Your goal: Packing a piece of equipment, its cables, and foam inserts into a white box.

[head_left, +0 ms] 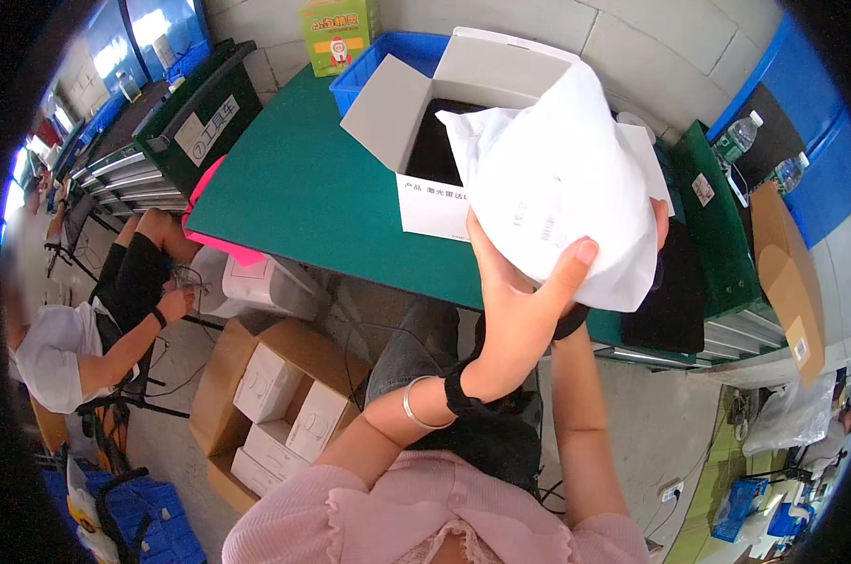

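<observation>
A bulky white wrapped package point(567, 169) with a small barcode print is held up over the table's front edge. My left hand point(524, 315) grips its lower near side, thumb lying across the wrapping. On the far right side, fingers of my right hand point(661, 222) curl round it; the rest of that hand is hidden behind the package. What lies inside the wrapping cannot be seen. Just behind it stands an open white carton point(375, 111) with raised flaps and a black lining point(429, 141), partly covered by the package.
The carton stands on a green table point(284, 179) beside a blue bin point(388, 47) and a green-yellow box point(339, 38). A cardboard box point(220, 404) of white cartons sits on the floor at left. A seated person point(63, 352) is farther left. Bottles point(740, 136) stand at right.
</observation>
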{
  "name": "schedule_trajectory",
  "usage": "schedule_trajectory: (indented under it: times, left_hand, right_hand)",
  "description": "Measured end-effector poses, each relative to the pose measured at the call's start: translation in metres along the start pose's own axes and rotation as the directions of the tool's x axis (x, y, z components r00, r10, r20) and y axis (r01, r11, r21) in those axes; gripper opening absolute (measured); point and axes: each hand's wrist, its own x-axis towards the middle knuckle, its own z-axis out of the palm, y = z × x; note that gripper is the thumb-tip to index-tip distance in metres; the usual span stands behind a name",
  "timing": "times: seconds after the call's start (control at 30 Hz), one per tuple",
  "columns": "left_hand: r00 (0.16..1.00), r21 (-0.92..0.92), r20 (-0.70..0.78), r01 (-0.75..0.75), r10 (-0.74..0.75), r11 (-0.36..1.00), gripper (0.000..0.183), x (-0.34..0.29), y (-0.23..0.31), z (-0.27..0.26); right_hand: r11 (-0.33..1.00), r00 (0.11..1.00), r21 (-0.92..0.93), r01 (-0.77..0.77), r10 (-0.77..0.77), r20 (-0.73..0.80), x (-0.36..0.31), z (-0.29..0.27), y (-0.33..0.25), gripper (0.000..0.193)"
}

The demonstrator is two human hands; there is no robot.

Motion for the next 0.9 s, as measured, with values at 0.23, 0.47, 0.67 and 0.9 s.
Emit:
schedule_trajectory:
  times: [0.23,0.47,0.67,0.9]
  left_hand:
    - [1.0,-0.008,0.029,0.01,-0.01,1.0,0.091,-0.002,-0.001,-0.013]
    - [0.988,-0.146,0.145,-0.033,0.055,0.989,0.095,0.022,0.012,-0.022]
    - [0.97,-0.209,0.223,-0.045,0.093,0.977,0.102,0.035,0.006,-0.025]
    - [0.968,-0.003,0.24,-0.068,0.066,0.998,0.104,0.026,0.002,-0.01]
  right_hand:
    - [0.995,0.972,-0.028,-0.093,0.096,0.212,-0.007,-0.01,0.006,0.054]
    - [0.988,0.921,-0.097,-0.119,0.147,0.36,-0.006,-0.01,0.015,0.052]
    - [0.986,0.915,-0.118,-0.119,0.155,0.374,-0.005,-0.016,0.009,0.051]
    - [0.985,0.927,-0.128,-0.116,0.154,0.342,0.013,-0.023,-0.003,0.049]
